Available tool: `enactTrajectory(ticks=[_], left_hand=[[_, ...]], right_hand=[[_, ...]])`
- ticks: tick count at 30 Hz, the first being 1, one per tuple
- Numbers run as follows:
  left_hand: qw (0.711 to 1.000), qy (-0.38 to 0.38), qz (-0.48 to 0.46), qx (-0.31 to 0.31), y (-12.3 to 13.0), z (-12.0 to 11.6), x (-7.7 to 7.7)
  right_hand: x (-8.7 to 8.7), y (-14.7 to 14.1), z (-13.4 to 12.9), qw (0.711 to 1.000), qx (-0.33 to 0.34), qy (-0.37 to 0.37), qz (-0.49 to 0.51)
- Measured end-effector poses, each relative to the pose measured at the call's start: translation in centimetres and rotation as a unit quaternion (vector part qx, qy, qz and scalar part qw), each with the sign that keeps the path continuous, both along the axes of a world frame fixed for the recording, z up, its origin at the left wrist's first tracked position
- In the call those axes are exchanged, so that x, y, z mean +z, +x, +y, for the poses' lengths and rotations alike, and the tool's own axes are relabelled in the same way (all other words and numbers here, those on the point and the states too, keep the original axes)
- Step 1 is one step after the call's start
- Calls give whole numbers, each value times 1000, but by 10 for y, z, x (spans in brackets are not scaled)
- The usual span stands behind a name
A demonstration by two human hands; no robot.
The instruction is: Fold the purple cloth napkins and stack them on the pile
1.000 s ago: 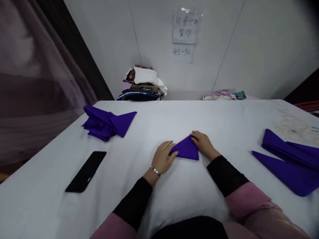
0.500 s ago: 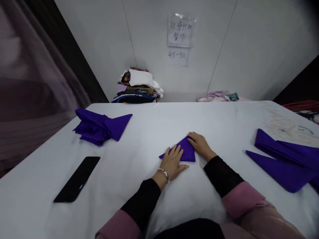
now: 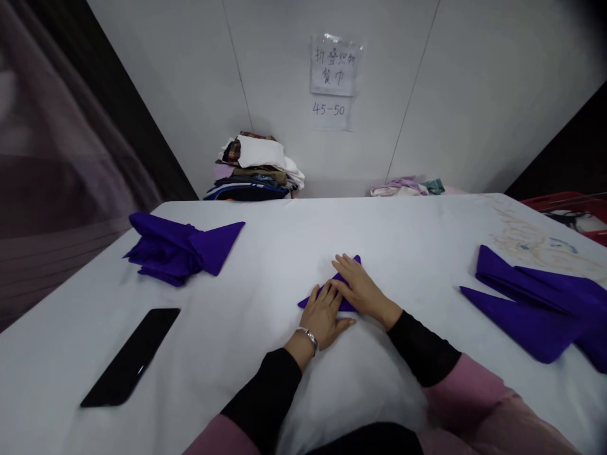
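Note:
A purple cloth napkin, folded into a small triangle, lies on the white-covered table in front of me. My left hand rests flat on its left part, fingers stretched out and thumb apart; a silver bracelet circles that wrist. Across the triangle's right part lies my right hand, also flat with extended fingers, its fingertips close beside or touching the left fingers. Both hands cover much of the napkin; its left tip, top corner and part of the lower edge show.
Another folded purple napkin lies at left, and more purple cloth at right. A black phone-like slab is at front left. Folded clothes are piled behind the table, near a smaller cloth heap. Handwritten sheets hang on the wall.
My right hand has moved left from the napkin's right edge onto its face, next to my left hand. The left hand stays on the napkin. The view has shifted slightly.

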State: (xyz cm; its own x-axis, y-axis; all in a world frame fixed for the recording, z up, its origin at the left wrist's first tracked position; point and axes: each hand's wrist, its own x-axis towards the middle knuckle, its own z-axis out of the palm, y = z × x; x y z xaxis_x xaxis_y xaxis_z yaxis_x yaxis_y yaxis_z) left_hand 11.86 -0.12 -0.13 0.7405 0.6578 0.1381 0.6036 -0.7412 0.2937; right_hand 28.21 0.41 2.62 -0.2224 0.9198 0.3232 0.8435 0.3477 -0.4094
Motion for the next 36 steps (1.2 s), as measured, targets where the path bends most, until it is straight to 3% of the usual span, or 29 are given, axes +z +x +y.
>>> enactTrajectory(ticks=[6, 16, 20, 23, 25, 36], left_hand=[[1000, 14, -2, 0, 0, 1, -4], [1000, 12, 2, -2, 0, 1, -4], [1000, 10, -5, -1, -1, 0, -3], [1000, 11, -8, 1, -1, 0, -3], [1000, 12, -5, 2, -1, 0, -3], [1000, 7, 3, 3, -1, -1, -1]], right_hand=[[-27, 8, 6, 993, -45, -76, -83], [-33, 24, 17, 987, -90, -123, -59], [-39, 39, 23, 986, -114, -89, 78], [-43, 58, 29, 962, -168, -33, 211], [-45, 68, 32, 953, -183, -20, 240], [-43, 78, 54, 968, -97, -61, 223]])
